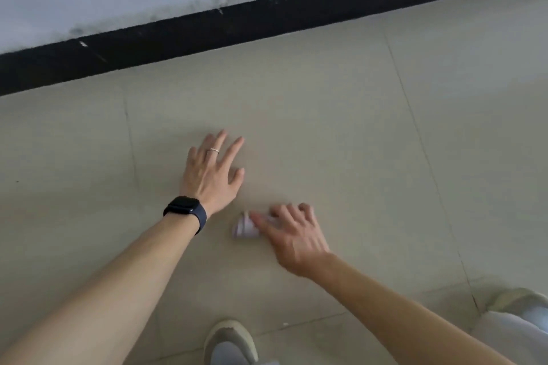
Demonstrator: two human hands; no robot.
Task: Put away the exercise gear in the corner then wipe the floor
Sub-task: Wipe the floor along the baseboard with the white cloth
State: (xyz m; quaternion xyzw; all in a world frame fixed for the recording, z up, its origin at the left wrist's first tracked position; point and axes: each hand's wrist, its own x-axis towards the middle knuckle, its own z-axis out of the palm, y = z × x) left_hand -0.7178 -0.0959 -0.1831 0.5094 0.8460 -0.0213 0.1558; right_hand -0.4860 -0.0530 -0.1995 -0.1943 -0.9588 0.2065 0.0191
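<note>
Smooth beige tiles [326, 127]: left grip [212, 175] spread flat, right grip [292, 234] pinching crumpled pale wipe [244, 227]

The floor [326, 127] is plain beige tile with thin grout lines, and it meets a black skirting strip [267, 18] well beyond both hands. The left hand [212, 175] sits flat on it, fingers spread. Just beside that wrist is a small pale crumpled wipe [244, 227] with the right hand [293, 237] curled over it. Grey shoes [229, 338] stand behind the hands.

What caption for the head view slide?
Left hand spread over the tiled floor, right hand holding a small pale cloth against it.
</note>
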